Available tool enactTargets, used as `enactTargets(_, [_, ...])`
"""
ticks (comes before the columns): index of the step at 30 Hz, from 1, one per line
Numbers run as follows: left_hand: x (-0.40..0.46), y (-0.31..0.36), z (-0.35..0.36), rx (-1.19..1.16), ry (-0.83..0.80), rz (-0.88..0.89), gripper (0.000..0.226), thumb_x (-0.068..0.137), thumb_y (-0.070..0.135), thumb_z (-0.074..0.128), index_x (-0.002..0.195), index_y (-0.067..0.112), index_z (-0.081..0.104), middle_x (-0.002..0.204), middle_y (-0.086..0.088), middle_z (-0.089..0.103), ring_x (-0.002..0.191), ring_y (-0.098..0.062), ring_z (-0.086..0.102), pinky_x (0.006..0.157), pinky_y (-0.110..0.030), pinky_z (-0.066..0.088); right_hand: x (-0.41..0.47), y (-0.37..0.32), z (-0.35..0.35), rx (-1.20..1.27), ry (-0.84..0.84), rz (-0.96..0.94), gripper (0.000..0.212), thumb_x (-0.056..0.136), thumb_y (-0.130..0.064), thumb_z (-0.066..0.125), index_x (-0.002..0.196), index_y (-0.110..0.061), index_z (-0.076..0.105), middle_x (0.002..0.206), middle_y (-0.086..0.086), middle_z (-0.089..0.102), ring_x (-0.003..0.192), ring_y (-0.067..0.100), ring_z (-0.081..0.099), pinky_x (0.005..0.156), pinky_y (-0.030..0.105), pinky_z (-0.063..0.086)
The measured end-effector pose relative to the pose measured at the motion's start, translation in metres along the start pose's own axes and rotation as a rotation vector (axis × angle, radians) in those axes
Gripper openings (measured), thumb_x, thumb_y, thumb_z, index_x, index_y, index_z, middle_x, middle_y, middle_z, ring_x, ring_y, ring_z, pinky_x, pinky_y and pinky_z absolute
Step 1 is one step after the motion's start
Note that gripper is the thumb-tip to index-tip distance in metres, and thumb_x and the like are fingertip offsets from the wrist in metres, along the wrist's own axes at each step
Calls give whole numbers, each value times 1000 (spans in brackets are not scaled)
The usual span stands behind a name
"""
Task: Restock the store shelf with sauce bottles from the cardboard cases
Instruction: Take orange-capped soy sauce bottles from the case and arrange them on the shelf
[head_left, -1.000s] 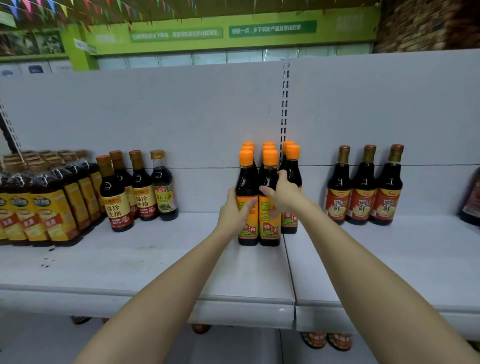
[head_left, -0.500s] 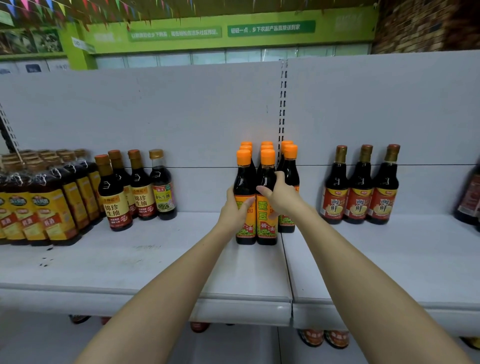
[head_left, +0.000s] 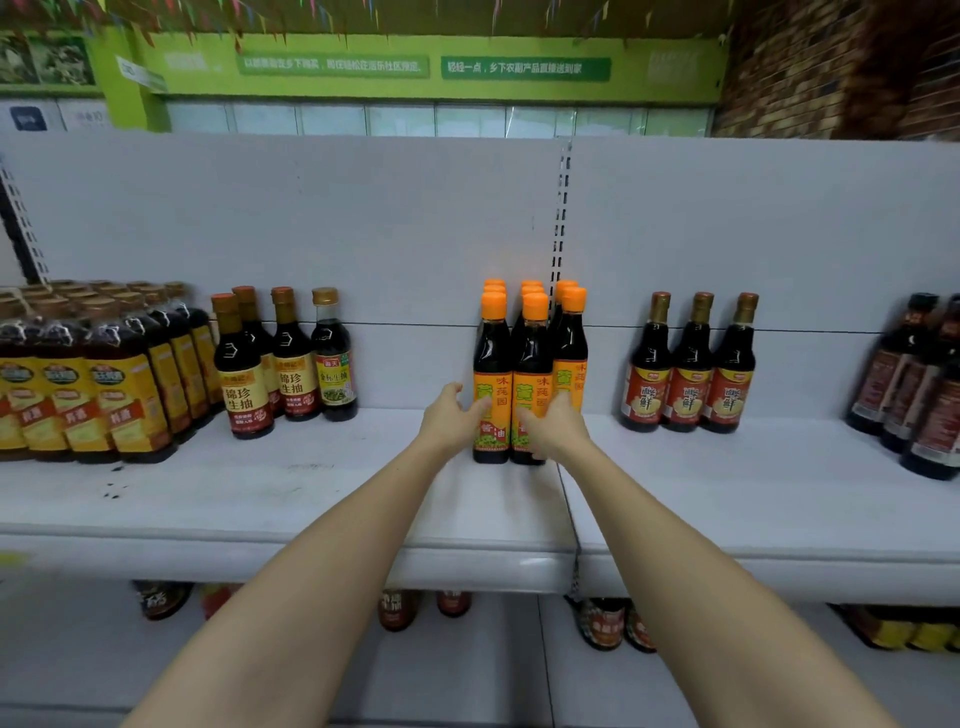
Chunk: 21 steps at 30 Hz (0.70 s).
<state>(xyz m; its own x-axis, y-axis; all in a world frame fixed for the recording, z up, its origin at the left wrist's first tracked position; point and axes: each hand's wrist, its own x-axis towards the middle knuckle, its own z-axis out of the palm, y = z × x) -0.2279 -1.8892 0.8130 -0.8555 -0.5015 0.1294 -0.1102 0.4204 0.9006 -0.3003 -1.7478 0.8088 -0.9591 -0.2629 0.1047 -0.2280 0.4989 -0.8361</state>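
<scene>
Several dark sauce bottles with orange caps and orange-yellow labels (head_left: 530, 353) stand in a tight cluster at the middle of the white shelf (head_left: 311, 499). My left hand (head_left: 451, 415) touches the left side of the front-left bottle with loosely spread fingers. My right hand (head_left: 555, 425) lies against the lower label of the front middle bottle and covers part of it. Neither hand lifts a bottle. No cardboard case is in view.
Yellow-labelled bottles (head_left: 104, 400) crowd the shelf's left end, with brown-capped bottles (head_left: 283, 364) beside them. Three red-labelled bottles (head_left: 691, 379) stand to the right, and more dark bottles (head_left: 924, 400) at the far right. A lower shelf holds bottles (head_left: 400, 608).
Both hands have slid down from the bottles' shoulders to their lower labels. My left hand's grip has loosened.
</scene>
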Motion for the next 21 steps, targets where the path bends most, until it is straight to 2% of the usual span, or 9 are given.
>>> enactTargets(2, [-7,-12,-12,1,11,-17,60,100,43,58,148,11,41,142,-14,53,127,-29,53,96,-34,43,-19,-5,9,10,-58,-26,30,98,-37,63,100,-14,44,102,9,59,103,39,67,90,56,56])
enactTargets(4, [-17,-27,-27,-24,40,-37,49,100,40,59,138,10,51,132,-13,58,118,-29,57,90,-32,44,-39,-14,22,-22,-95,-78,30,99,-38,60,85,-18,43,97,8,61,97,38,68,90,55,55])
enactTargets(8, [-38,-56,-61,-192,135,-121,21,99,31,59,105,12,62,110,-16,70,96,-29,66,85,-42,53,-75,-38,60,-5,-156,-110,25,100,-42,57,92,-20,47,104,5,62,97,30,66,91,51,55])
enactTargets(11, [-59,-73,-95,-326,201,-140,22,101,24,56,107,4,62,91,-16,73,76,-24,67,77,-40,58,-104,-58,93,81,-163,-115,24,101,-38,56,97,-15,52,98,8,66,86,25,69,81,45,55])
enactTargets(13, [-73,-85,-122,-376,222,-148,22,102,22,53,108,2,62,85,-15,72,70,-25,67,66,-36,60,-124,-71,115,150,-156,-123,24,103,-35,55,99,-12,53,95,9,69,76,20,68,66,31,53])
enactTargets(16, [-94,-110,-160,-419,243,-188,21,102,22,52,104,3,61,84,-17,73,63,-27,66,56,-34,57,-155,-87,149,209,-125,-160,22,104,-29,53,95,-10,56,86,7,69,68,17,64,48,10,40])
enactTargets(19, [-119,-146,-191,-429,247,-255,22,103,23,51,102,4,60,82,-19,72,55,-26,63,49,-30,53,-186,-97,186,249,-126,-189,22,103,-27,53,91,-9,58,80,5,68,63,17,60,49,10,40])
enactTargets(21, [-136,-175,-207,-418,243,-297,23,104,23,50,100,3,59,77,-18,70,48,-24,58,44,-26,47,-206,-98,213,252,-172,-188,23,103,-28,52,91,-9,58,78,5,68,62,16,59,56,18,46])
